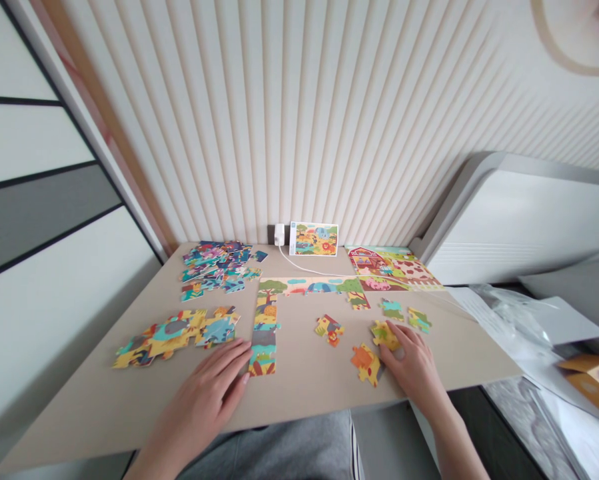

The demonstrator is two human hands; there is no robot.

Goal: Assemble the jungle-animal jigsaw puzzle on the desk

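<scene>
My left hand [212,383] lies on the table, fingers stretched, its fingertips by the lower left edge of a joined puzzle strip [264,337]. This strip meets a top row [319,286] that ends in a tree piece at the right. My right hand [412,357] has its thumb and fingers closed on a yellow-green piece [383,335] on the table. Just below and left of it lies an orange and yellow piece [368,364]. Nearby are a red-yellow piece [330,329], a teal piece [392,309] and a green piece [419,319].
A picture card [314,239] leans at the wall beside a white charger [279,235], whose cable crosses the table. Purple-teal pieces [219,267] and yellow pieces [172,333] are piled at left. A farm puzzle [394,268] lies back right.
</scene>
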